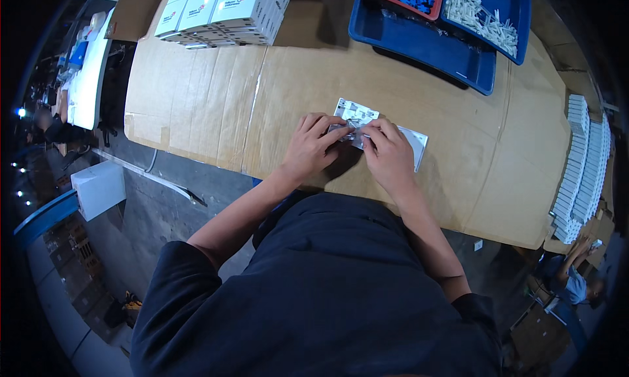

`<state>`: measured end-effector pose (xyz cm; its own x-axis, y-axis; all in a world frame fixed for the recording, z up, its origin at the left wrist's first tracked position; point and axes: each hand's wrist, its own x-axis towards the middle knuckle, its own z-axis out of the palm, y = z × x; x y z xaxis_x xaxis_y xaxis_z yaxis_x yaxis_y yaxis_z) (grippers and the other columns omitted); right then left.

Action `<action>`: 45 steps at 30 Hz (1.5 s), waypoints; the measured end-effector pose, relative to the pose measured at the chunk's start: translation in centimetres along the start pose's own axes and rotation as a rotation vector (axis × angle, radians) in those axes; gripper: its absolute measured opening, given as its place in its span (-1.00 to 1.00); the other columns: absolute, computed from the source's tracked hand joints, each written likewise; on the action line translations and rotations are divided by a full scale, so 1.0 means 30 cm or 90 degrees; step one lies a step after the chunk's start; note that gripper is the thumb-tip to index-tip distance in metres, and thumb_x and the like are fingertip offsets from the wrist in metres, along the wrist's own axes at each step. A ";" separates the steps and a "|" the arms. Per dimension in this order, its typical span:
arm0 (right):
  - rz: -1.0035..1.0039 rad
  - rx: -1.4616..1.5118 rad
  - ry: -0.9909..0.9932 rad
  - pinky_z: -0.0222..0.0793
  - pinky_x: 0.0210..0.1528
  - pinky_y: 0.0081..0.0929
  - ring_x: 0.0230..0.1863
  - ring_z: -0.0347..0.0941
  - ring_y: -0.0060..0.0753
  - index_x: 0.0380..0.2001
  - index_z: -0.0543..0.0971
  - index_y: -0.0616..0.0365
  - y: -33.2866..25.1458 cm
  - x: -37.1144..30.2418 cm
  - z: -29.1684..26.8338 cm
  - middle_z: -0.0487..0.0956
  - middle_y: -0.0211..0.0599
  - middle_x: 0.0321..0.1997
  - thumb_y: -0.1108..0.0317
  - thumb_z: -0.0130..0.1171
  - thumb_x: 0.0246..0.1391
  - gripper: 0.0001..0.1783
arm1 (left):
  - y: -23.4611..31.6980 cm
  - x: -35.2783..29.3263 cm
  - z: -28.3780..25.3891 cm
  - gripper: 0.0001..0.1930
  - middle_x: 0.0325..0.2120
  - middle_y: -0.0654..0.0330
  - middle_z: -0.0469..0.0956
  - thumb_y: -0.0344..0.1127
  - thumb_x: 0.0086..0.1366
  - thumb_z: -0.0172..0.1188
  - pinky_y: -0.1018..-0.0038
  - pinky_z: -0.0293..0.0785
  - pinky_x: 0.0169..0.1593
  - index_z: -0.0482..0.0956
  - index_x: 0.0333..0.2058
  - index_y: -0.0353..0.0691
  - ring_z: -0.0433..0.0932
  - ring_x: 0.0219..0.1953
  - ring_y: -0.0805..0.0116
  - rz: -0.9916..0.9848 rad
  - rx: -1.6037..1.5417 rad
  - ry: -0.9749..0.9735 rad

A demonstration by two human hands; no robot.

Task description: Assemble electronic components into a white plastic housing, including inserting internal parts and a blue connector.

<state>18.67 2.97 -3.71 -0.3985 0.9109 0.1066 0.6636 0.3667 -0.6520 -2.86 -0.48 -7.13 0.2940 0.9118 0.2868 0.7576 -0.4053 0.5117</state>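
Observation:
A white plastic case [358, 110] lies opened out on the cardboard, with small moulded parts inside. Its flat white panel [418, 143] extends to the right, partly under my right hand. My left hand [313, 144] has its thumb and fingers closed at the case's left side. From the other side, my right hand [388, 153] brings bent fingers together over the middle of the case. Fingertips of both hands almost meet there, around a small greyish piece that they mostly cover. Its kind is too small to tell.
Cardboard [209, 101] covers the table. Stacked white boxes [226, 10] stand back left. At the back right are a blue tray [426, 56], a red tray [438, 3] of blue pieces and white plugs [478, 16] in another blue tray. White units [580, 174] line the right edge. Other people sit at both sides.

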 end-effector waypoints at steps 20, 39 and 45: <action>-0.027 0.064 0.225 0.53 -0.14 -0.32 -0.21 0.64 -0.13 -0.24 0.69 0.24 0.168 0.627 -0.305 0.64 -0.17 -0.20 0.50 0.29 0.20 -0.91 | 0.018 0.064 -0.019 -0.65 -0.04 0.15 0.58 -0.25 0.13 0.48 0.21 0.45 0.05 0.65 -0.11 -0.16 0.53 -0.01 0.07 -0.057 -0.095 0.041; 0.002 -0.179 0.289 0.47 0.09 -0.22 0.00 0.60 -0.22 -0.12 0.68 0.08 0.345 1.366 -0.318 0.62 -0.34 -0.01 0.21 0.41 0.15 -0.71 | 0.004 0.084 -0.044 -0.64 -0.05 0.16 0.58 -0.14 0.20 0.46 0.21 0.42 0.10 0.67 -0.08 -0.13 0.52 0.03 0.12 -0.082 -0.086 0.012; -0.231 -0.023 0.427 0.56 -0.01 -0.31 -0.01 0.63 -0.19 -0.22 0.63 0.13 0.206 1.069 -0.382 0.65 -0.31 -0.04 0.49 0.42 0.08 -0.80 | 0.056 0.052 -0.057 -0.60 -0.02 0.12 0.57 -0.14 0.20 0.46 0.20 0.43 0.10 0.64 -0.05 -0.16 0.53 0.03 0.08 -0.084 -0.110 0.020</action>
<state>17.25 36.62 4.30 -0.1329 0.6482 0.7498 0.5893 0.6599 -0.4660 -2.13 0.15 -4.46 0.1787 0.9560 0.2328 0.6757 -0.2912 0.6772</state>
